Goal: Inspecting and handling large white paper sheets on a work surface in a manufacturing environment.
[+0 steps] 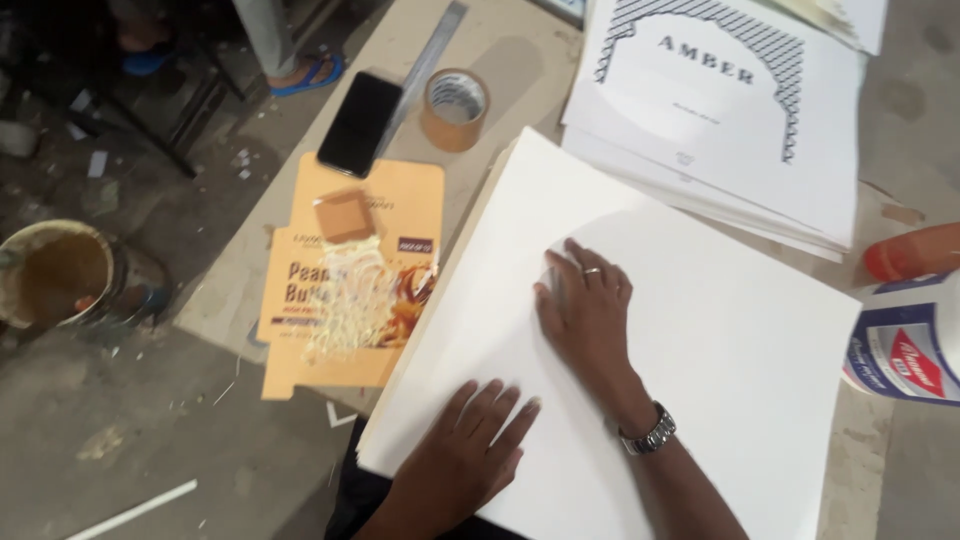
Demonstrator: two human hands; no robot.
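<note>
Presently, findings from the head view:

Right fingers: laid flat and close together on the white sheet (700, 340), gripping nothing; a ring shows on one finger.
Right hand (585, 305): palm down near the sheet's middle, fingertips aimed up and left toward the far corner; a metal watch sits at the wrist, forearm running in from the lower right.
Left fingers: slightly spread, pressed flat, clamped on nothing.
Left hand (470, 445): palm down at the sheet's near-left edge, fingertips aimed up and right, forearm entering from the bottom edge.
Sheet position: on the counter (500, 60), square-looking, turned diagonally, one corner pointing up-left; no clear long axis can be told. A second light layer shows under its left edge.
Left of sheet: flattened orange carton (300, 300) smeared with pale glue, a small brown card piece (343, 215) on it, touching the sheet's edge.
Beyond carton: black phone (360, 123), roll of brown tape (454, 108), metal ruler (425, 70).
Upper right: stack of printed white sheets (720, 130), just beside the sheet's far edge.
Right edge: glue bottle (905, 340) with orange cap, lying tilted.
Floor, left: paint-stained bucket (60, 275).
</note>
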